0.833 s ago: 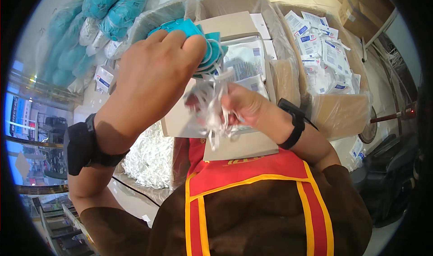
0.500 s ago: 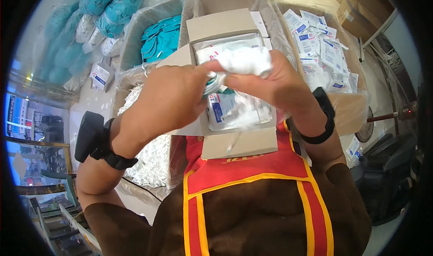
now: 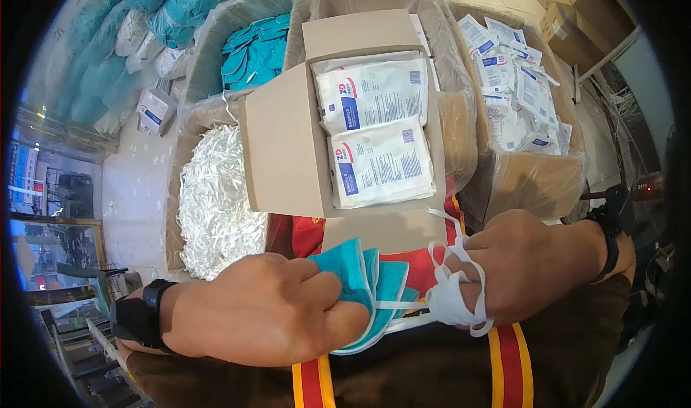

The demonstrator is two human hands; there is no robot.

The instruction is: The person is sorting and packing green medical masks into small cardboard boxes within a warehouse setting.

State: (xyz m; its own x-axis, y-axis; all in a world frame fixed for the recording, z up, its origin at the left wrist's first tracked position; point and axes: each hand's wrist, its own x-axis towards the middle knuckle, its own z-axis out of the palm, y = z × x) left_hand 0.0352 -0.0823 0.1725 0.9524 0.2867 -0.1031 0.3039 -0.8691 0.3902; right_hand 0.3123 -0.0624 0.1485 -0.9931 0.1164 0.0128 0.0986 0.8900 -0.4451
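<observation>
In front of my lap, my left hand (image 3: 277,311) is closed around a small stack of teal folded face masks (image 3: 362,286) with white edges. White straps (image 3: 402,305) run taut from the masks to my right hand (image 3: 522,264). Its fingers are curled around a tangled bunch of white straps (image 3: 458,293), and one loose end sticks up toward the carton. Just beyond my hands stands an open cardboard carton (image 3: 281,145) with its flaps spread. Flat white packets (image 3: 381,160) with blue and red print lie in it in two stacks.
Behind and around the carton stand plastic-lined boxes. One holds teal mask pieces (image 3: 255,52), another a heap of white straps (image 3: 219,199), a third loose white packets (image 3: 522,84). Teal-filled bags (image 3: 191,8) are piled at far left; brown cartons (image 3: 572,30) stand at far right.
Both hands came down from above the carton toward my lap and moved apart, stretching the straps between them. The packets in the carton are now uncovered.
</observation>
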